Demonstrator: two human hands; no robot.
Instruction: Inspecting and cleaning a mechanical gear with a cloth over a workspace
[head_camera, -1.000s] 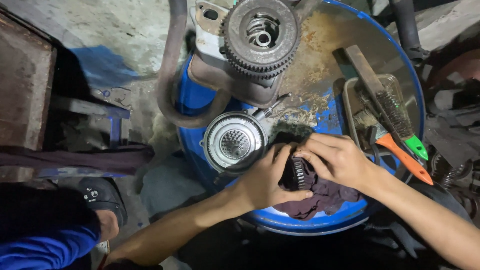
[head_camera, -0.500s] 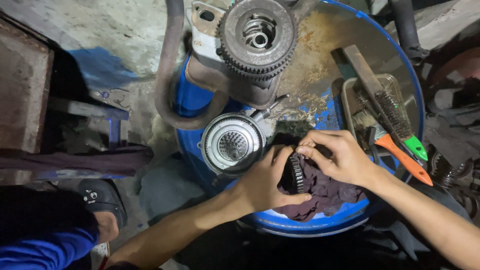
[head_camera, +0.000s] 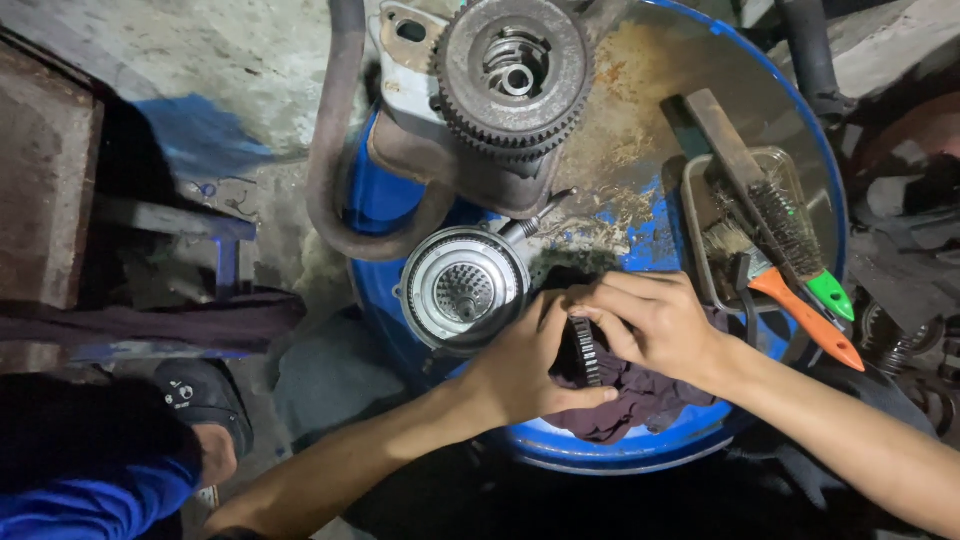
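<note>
Left hand (head_camera: 520, 365), right hand (head_camera: 655, 325) — both closed on toothed ring (head_camera: 585, 350), seemingly over dark rag (head_camera: 640, 400).

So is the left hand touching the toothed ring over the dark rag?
Touching: the head view shows the left hand pressed against the toothed ring, its thumb along the ring's side.

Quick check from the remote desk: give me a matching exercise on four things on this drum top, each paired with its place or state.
Things:
1. toothed ring
2. dark rag
3. big gear assembly
4. orange-handled brush

Places or states:
A. in the metal tray, right side
B. far edge of the blue drum
C. gripped on edge between left hand and right hand
D. bunched under the hands

Pairs: 1-C, 2-D, 3-B, 4-A
</note>
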